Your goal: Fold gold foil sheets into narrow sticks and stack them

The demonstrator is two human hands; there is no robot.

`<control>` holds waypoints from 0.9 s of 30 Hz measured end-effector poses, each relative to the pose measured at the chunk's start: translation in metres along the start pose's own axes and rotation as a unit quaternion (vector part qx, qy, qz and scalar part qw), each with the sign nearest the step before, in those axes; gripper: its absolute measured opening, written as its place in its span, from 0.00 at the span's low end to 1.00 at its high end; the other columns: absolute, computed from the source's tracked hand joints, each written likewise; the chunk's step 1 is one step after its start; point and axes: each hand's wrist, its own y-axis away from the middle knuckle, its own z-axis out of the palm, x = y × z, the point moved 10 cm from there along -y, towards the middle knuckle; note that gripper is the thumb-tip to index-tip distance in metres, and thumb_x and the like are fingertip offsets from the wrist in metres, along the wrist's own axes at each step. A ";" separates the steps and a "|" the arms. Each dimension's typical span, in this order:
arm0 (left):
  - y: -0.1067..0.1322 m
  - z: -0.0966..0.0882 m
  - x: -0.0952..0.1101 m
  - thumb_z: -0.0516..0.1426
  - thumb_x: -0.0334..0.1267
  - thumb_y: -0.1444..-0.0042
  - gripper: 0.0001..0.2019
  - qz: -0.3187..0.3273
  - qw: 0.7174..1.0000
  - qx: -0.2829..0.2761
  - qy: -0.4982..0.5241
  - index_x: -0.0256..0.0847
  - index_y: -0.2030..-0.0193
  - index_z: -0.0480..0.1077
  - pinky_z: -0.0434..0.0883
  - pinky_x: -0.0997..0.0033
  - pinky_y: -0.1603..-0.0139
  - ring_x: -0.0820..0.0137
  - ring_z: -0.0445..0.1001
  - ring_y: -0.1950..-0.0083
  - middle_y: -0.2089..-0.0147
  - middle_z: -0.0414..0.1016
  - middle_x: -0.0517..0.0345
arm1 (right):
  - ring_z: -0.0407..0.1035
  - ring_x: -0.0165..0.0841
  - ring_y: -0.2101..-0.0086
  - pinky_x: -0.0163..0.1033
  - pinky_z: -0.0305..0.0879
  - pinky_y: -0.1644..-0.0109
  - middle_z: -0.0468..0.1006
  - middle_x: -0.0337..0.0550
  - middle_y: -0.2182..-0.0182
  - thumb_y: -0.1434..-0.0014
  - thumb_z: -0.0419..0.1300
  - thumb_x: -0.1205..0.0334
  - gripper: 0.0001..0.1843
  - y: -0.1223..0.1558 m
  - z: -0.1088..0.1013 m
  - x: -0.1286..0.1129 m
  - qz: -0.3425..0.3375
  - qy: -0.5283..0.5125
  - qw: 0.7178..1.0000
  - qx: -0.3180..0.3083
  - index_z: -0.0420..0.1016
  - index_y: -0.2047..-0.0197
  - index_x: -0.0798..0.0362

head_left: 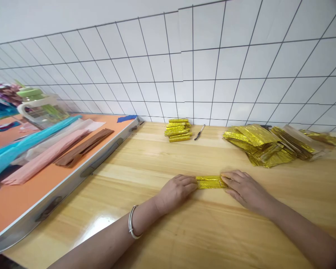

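A narrow folded strip of shiny gold foil (209, 182) lies on the wooden table, stretched sideways between my two hands. Around its left end, the fingers of my left hand (177, 192) are closed; a metal bangle (132, 222) circles that wrist. At the right end, my right hand (245, 189) presses its fingers together on the foil, near a crease. Both ends of the strip are partly hidden under the fingertips. The long upper edge shows a folded-over band.
Small gold foil bundles (178, 130) are stacked near the wall, beside a pen (199, 132). A loose heap of gold foil packets (261, 144) lies back right. At left, an orange board (106, 136) holds pink crepe paper (46, 158), brown strips (84, 148) and a jug (42, 108).
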 end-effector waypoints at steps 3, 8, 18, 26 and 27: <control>0.000 -0.001 0.010 0.46 0.31 0.37 0.12 0.036 0.999 -0.008 -0.020 0.38 0.50 0.65 0.64 0.62 0.44 0.65 0.66 0.44 0.47 0.71 0.51 | 0.61 0.41 0.48 0.50 0.62 0.47 0.70 0.48 0.47 0.39 0.53 0.56 0.22 0.000 0.000 0.002 0.006 -0.021 1.000 0.007 0.65 0.43 0.50; -0.002 -0.002 0.004 0.48 0.30 0.39 0.11 0.008 0.999 0.014 0.036 0.38 0.53 0.68 0.66 0.65 0.47 0.67 0.69 0.48 0.50 0.72 0.53 | 0.61 0.42 0.48 0.51 0.60 0.47 0.70 0.48 0.47 0.39 0.52 0.56 0.21 0.001 0.001 0.006 0.016 -0.037 0.999 0.013 0.66 0.43 0.49; -0.014 -0.004 -0.024 0.49 0.30 0.40 0.10 -0.144 0.985 0.061 0.073 0.40 0.58 0.71 0.69 0.69 0.53 0.69 0.69 0.55 0.55 0.72 0.53 | 0.66 0.37 0.53 0.46 0.64 0.50 0.75 0.46 0.53 0.38 0.52 0.61 0.15 -0.004 -0.003 0.020 0.029 -0.123 0.990 0.061 0.72 0.50 0.49; -0.016 -0.007 -0.018 0.49 0.29 0.41 0.10 -0.162 0.985 0.041 0.030 0.40 0.57 0.70 0.68 0.67 0.54 0.67 0.66 0.56 0.62 0.71 0.54 | 0.67 0.34 0.59 0.42 0.67 0.55 0.77 0.46 0.60 0.38 0.51 0.64 0.13 -0.014 -0.010 0.015 -0.025 -0.086 0.995 0.050 0.71 0.51 0.51; -0.016 -0.007 -0.019 0.49 0.29 0.41 0.10 -0.165 0.985 0.040 0.032 0.40 0.58 0.70 0.68 0.67 0.54 0.67 0.66 0.56 0.62 0.71 0.54 | 0.67 0.34 0.59 0.41 0.67 0.55 0.77 0.45 0.60 0.38 0.51 0.65 0.13 -0.015 -0.010 0.015 -0.028 -0.079 0.995 0.058 0.71 0.52 0.52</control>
